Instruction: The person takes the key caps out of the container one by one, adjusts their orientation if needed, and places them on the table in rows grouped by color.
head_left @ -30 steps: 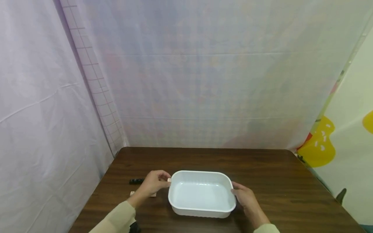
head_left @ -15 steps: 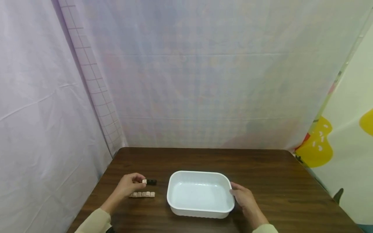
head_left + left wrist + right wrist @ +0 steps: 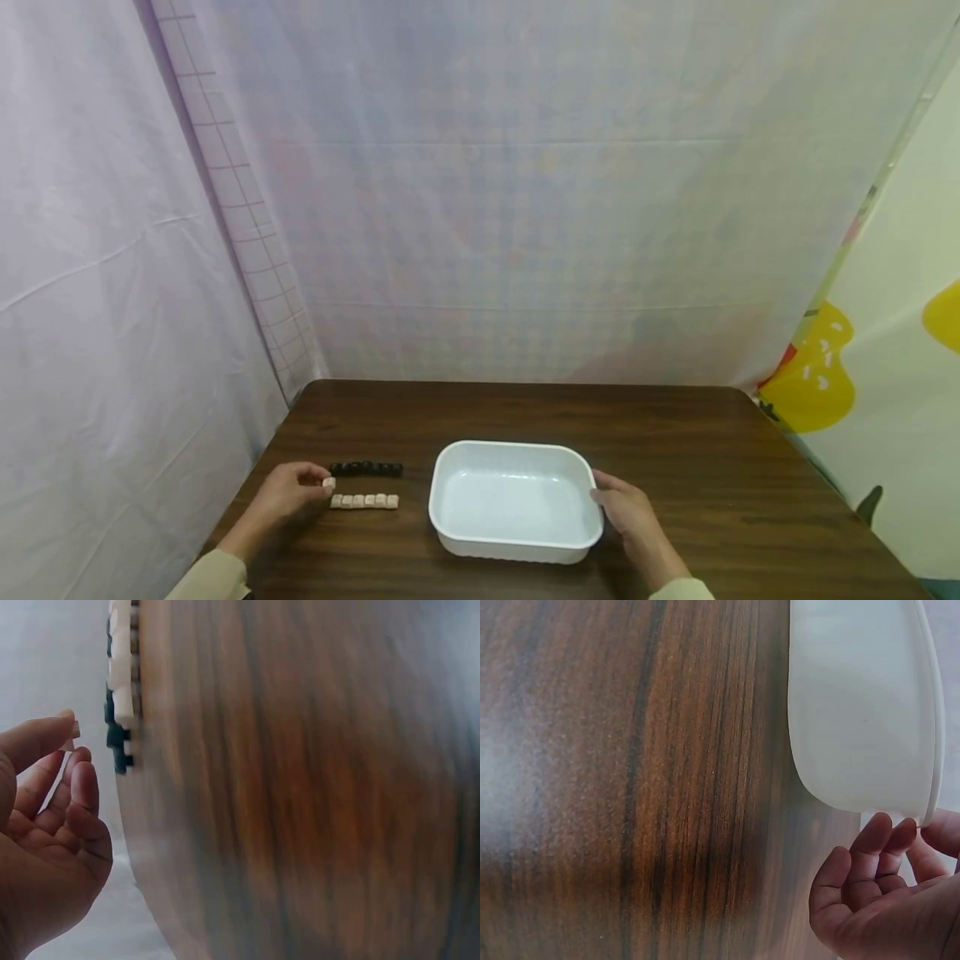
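Observation:
A white plastic tub (image 3: 517, 500) sits on the dark wooden table (image 3: 675, 450), and it holds nothing. My right hand (image 3: 622, 508) rests against the tub's right rim (image 3: 930, 750), fingers loosely curled by it. Left of the tub lie a row of black cubes (image 3: 366, 469) and, just in front, a row of cream cubes (image 3: 364, 501). My left hand (image 3: 288, 496) pinches one small cream cube (image 3: 328, 482) at the left end of the cream row. In the left wrist view that cube (image 3: 71, 739) sits between thumb and fingertips, beside both rows (image 3: 120, 697).
Pale lilac curtains close the back and left sides, with a gridded panel (image 3: 240, 217) in the left corner. A cream sheet with yellow shapes (image 3: 862, 367) hangs on the right. The table's left edge (image 3: 247, 492) runs close to my left hand.
My left hand has moved from the tub's left rim leftward past the black row, carrying a cream cube to the left end of the cream row. The right hand stays on the tub.

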Demonstrator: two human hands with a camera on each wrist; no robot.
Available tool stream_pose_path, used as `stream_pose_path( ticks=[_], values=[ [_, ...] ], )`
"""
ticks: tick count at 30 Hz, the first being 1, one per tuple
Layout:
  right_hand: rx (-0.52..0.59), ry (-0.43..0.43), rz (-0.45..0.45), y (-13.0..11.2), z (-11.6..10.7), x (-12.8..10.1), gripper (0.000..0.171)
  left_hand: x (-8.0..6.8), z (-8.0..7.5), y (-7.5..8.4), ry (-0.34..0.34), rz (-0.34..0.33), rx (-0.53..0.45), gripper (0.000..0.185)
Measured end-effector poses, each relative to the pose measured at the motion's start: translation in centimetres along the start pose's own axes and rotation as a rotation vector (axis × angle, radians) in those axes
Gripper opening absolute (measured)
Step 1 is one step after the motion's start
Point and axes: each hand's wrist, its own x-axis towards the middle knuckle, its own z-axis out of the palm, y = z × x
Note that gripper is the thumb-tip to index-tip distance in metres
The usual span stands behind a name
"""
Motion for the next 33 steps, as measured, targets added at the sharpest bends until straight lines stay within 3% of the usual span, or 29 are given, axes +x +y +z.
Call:
stream_pose_path(
  ticks=[9,16,25,33],
  values=[
    [-0.028,0.006,0.018,-0.1,-0.2,-0.1,0.045,-0.2,-0.4,-1.2,-0.022,0.002,0.075,0.016],
    [-0.005,0.003,0.005,-0.1,-0.2,-0.2,0.045,-0.4,0.2,-1.6,-0.042,-0.026,0.015,0.015],
    [0.0,0.003,-0.008,0.0,-0.2,-0.1,0.044,-0.6,0.6,-1.3,-0.061,-0.025,0.012,0.019],
    [-0.006,-0.002,0.01,-0.2,-0.2,-0.1,0.045,-0.6,0.7,-1.3,-0.078,-0.017,-0.021,0.033]
  ],
)
